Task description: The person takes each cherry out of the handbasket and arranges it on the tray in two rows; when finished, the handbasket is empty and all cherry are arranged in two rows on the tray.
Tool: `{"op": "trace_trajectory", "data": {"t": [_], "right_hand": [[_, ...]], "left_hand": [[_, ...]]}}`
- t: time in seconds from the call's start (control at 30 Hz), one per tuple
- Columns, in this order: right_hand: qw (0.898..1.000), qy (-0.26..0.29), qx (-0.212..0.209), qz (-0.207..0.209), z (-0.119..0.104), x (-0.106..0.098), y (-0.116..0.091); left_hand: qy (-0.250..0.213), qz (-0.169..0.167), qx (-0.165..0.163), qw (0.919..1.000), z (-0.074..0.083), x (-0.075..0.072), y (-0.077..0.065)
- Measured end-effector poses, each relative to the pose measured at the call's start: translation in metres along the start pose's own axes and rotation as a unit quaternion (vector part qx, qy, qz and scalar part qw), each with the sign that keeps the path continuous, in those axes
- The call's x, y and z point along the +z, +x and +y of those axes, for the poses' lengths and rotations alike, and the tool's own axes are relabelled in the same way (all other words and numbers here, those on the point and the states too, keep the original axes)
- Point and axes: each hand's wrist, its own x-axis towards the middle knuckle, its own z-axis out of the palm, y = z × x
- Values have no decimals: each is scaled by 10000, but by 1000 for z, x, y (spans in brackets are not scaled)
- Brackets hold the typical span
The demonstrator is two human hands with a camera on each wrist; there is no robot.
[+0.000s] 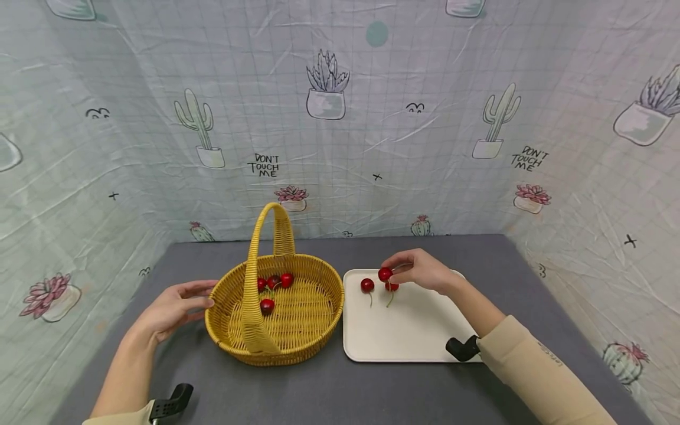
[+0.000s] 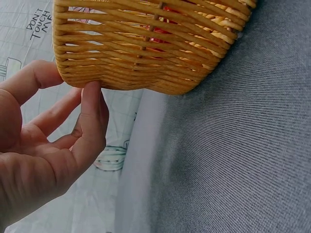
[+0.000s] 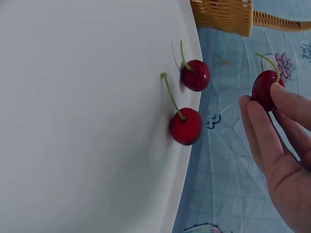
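My right hand (image 1: 419,270) pinches a dark red cherry (image 3: 264,91) between thumb and fingertips, its green stem sticking out. The held cherry is over the back of a white tray (image 1: 404,336). Two more stemmed cherries lie on the tray, one to the left (image 1: 367,285) and another partly covered by the held one in the head view. A yellow wicker basket (image 1: 313,321) with a tall handle stands left of the tray, several cherries (image 1: 267,306) inside. At the basket's left side, my left hand (image 1: 172,307) touches the rim and outer wall with its fingertips, thumb and fingers spread.
A dark grey cloth (image 1: 319,392) covers the table. Pale fabric walls (image 1: 345,147) with cactus prints rise at the back and both sides. The basket's handle (image 1: 255,277) arches high above its rim, and the basket stands close beside the tray's left edge.
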Motion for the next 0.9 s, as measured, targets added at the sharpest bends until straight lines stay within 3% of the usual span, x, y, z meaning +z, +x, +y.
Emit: {"op": "trace_trajectory", "data": {"t": [0.9], "right_hand": [[9990, 175, 203, 345, 21, -17, -7]], "left_hand": [[136, -9, 1, 9999, 2, 1, -3]]}}
